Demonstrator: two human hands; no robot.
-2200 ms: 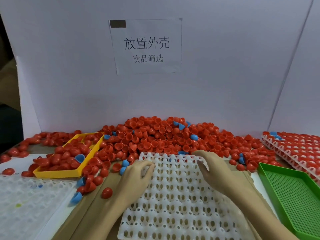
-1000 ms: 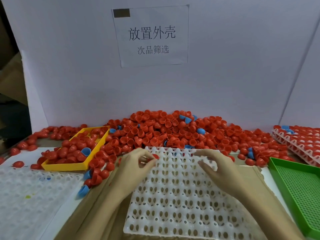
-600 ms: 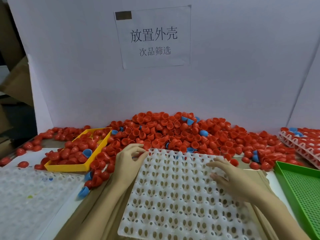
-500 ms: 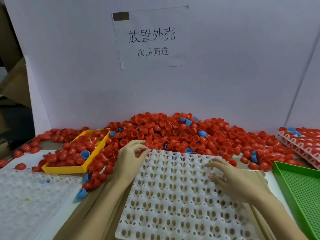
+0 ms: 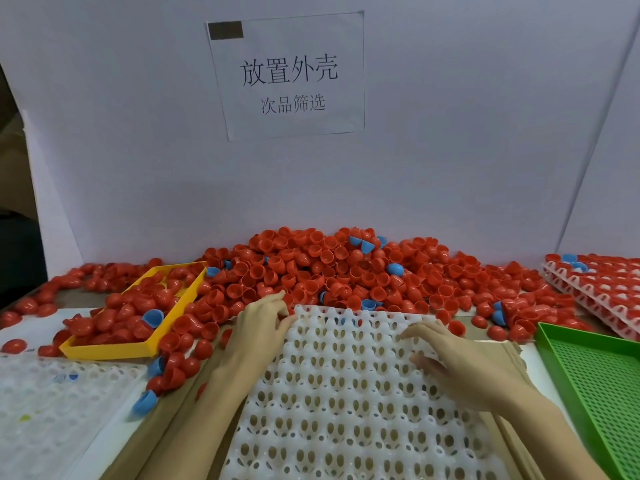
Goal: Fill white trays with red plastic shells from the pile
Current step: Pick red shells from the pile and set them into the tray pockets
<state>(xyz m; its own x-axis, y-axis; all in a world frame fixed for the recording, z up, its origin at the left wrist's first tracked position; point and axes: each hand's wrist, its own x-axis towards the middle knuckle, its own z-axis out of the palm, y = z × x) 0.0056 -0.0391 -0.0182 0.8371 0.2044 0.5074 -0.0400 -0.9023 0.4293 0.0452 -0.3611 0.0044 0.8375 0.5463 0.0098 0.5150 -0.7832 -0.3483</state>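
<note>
White backing board (image 5: pixel 450 150), red shells (image 5: pixel 311 268) heaped below.
White tray (image 5: pixel 346 393) was cut off at bottom; left hand (image 5: pixel 259 323) pinched its far corner, right hand (image 5: pixel 460 362) lay flat, fingers relaxed.

The person is wearing nothing on the left grip (image 5: pixel 258 322), right grip (image 5: pixel 460 363) or forearms: no gloves, sleeves or rings are showing.

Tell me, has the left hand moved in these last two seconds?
Yes. The left hand has moved forward, toward the pile of red shells, judged against the yellow tray.
</note>
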